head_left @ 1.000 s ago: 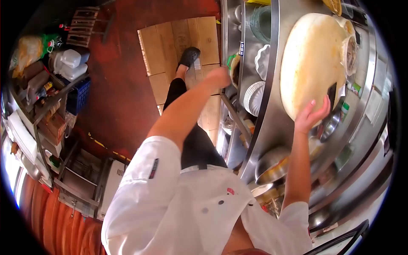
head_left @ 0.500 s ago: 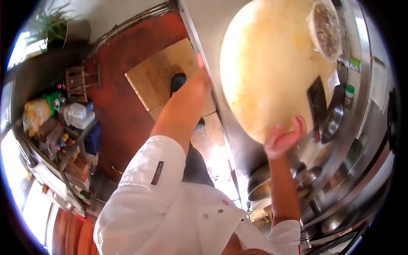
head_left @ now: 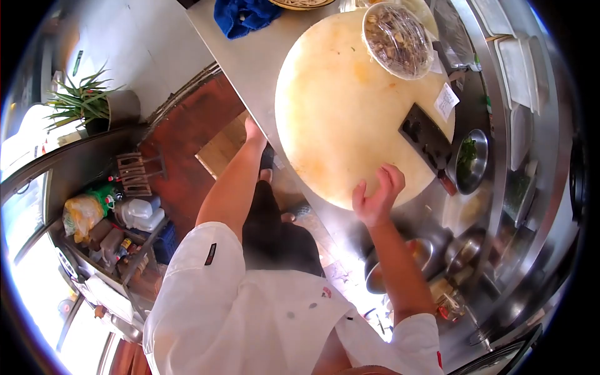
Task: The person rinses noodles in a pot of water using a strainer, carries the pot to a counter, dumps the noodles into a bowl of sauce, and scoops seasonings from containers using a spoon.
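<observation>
My right hand [head_left: 379, 195] hovers over the near edge of a large round chopping board [head_left: 331, 112], its fingers loosely bent and apart, holding nothing. A dark cleaver [head_left: 426, 139] with a wooden handle lies on the board's right side, beyond that hand. My left hand [head_left: 254, 132] is beside the counter's left edge, seen edge-on; its fingers are mostly hidden. At the board's far right sits a bowl [head_left: 398, 40] of sliced food under cling film. A metal bowl [head_left: 471, 161] with green leaves stands right of the cleaver.
A blue cloth [head_left: 245, 15] lies on the steel counter [head_left: 231, 56] at the back. A white paper slip [head_left: 446, 101] is by the cleaver. Metal bowls [head_left: 464, 250] stand at the near right. A shelf with bags and containers [head_left: 140, 212] and a potted plant [head_left: 84, 103] are on the left.
The view has swung, bringing the blue cloth and more of the counter into sight. My right hand stays raised at the board's near edge, fingers still bent. My left arm remains beside the counter.
</observation>
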Available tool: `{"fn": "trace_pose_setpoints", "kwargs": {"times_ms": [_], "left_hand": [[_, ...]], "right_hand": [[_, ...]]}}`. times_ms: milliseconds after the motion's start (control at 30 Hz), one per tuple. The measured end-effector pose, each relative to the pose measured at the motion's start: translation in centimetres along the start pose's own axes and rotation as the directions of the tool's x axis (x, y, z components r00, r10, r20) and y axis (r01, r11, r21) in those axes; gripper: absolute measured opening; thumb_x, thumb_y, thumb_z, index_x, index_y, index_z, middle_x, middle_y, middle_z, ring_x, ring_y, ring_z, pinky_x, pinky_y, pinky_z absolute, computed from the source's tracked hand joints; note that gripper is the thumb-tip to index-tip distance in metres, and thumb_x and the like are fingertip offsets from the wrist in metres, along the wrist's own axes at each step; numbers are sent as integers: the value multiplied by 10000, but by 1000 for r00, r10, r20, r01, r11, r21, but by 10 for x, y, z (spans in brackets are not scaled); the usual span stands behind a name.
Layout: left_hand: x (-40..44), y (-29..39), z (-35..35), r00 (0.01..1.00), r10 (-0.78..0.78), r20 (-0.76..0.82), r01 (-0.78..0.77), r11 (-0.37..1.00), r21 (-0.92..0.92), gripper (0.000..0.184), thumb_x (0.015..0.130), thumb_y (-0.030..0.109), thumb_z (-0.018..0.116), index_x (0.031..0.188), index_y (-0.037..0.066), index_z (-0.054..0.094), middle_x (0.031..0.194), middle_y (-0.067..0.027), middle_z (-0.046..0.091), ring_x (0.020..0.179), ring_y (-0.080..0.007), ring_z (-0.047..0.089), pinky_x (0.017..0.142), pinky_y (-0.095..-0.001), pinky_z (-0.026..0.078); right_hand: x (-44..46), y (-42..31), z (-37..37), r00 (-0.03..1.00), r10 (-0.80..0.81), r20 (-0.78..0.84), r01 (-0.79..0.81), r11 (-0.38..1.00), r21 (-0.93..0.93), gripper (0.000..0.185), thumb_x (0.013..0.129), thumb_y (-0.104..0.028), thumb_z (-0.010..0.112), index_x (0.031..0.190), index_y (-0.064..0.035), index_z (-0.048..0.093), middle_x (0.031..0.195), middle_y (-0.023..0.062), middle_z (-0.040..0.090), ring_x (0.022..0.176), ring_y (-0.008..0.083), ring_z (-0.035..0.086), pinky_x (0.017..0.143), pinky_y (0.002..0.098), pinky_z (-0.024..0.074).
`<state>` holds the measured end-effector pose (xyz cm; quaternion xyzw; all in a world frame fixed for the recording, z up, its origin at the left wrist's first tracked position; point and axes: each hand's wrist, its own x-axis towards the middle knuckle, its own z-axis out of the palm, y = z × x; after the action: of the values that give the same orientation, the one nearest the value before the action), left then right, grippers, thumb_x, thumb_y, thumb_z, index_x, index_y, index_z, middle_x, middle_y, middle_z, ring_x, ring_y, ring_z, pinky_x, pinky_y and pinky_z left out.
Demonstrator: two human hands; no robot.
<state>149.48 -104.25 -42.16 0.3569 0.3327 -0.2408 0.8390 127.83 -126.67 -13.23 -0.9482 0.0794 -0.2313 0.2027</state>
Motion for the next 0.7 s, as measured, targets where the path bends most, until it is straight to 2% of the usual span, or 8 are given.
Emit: {"fn": "trace_pose_setpoints", "kwargs": {"times_ms": [33, 67, 133, 267, 433, 500, 633, 700], "left_hand": [[-3, 8, -23, 970, 241, -22, -152, 678, 719, 387, 915, 308, 634, 1055, -47, 694, 922, -164, 729, 842, -261, 700, 755, -368, 541], [-34, 31, -15, 940, 325, -105, -59, 458, 887, 360, 916, 306, 634, 950, -43, 717, 752, -108, 691, 739, -208, 669, 679, -369, 514], [-97, 68, -22, 952, 289, -102, -68, 523, 850, 316, 905, 287, 640, 911, -15, 733, 706, -26, 624, 668, -104, 554, 593, -324, 445], [-177, 130, -97, 901, 432, -37, -199, 488, 850, 286, 896, 258, 633, 853, 2, 753, 706, -4, 624, 669, -95, 545, 607, -289, 431], [-312, 218, -96, 799, 601, 16, -289, 361, 887, 287, 880, 239, 611, 807, 10, 767, 716, -20, 645, 650, -100, 528, 604, -268, 415], [-358, 257, -65, 814, 567, -125, -127, 384, 915, 301, 867, 233, 595, 752, 6, 756, 698, -34, 662, 623, -126, 552, 579, -299, 427], [-387, 321, 9, 752, 651, 102, -166, 38, 985, 370, 838, 287, 595, 717, -36, 726, 620, -97, 647, 553, -175, 592, 537, -366, 456], [-368, 345, 64, 747, 640, 180, -115, -143, 983, 484, 828, 395, 553, 743, -49, 728, 705, -178, 703, 729, -308, 702, 732, -436, 530]], "right_hand": [[0, -1, 0, 1000, 2, 3, -2, 1000, -18, 463, 816, -113, 647, 1239, -4, 491, 1266, 192, 490, 1133, 381, 460, 976, 493, 389], [0, -2, -2, 1000, 3, 4, -3, 999, -34, 473, 810, -109, 648, 1244, -7, 489, 1266, 191, 492, 1133, 385, 463, 978, 498, 386], [-2, -2, -3, 1000, -7, -14, 6, 999, -47, 495, 800, -107, 653, 1257, -13, 485, 1266, 191, 494, 1137, 390, 467, 983, 507, 382], [-2, -4, -6, 996, -53, -66, 52, 998, -20, 530, 794, -115, 660, 1283, -26, 475, 1272, 194, 494, 1157, 393, 470, 996, 519, 372], [-14, -22, -30, 985, -51, -163, 62, 996, 62, 531, 822, -138, 664, 1302, -23, 467, 1285, 202, 488, 1174, 397, 469, 1022, 522, 354], [-38, -47, -59, 988, 36, -153, -11, 987, 162, 535, 826, -128, 671, 1307, -15, 463, 1295, 209, 482, 1188, 400, 465, 1037, 525, 346], [-105, -89, -129, 967, 211, -144, -153, 930, 335, 511, 869, -111, 660, 1313, 22, 445, 1328, 250, 455, 1240, 423, 445, 1056, 484, 389], [-139, -99, -162, 911, 392, -131, -337, 889, 310, 514, 860, -84, 651, 1320, 22, 447, 1314, 239, 462, 1208, 401, 478, 1036, 455, 406]]}}
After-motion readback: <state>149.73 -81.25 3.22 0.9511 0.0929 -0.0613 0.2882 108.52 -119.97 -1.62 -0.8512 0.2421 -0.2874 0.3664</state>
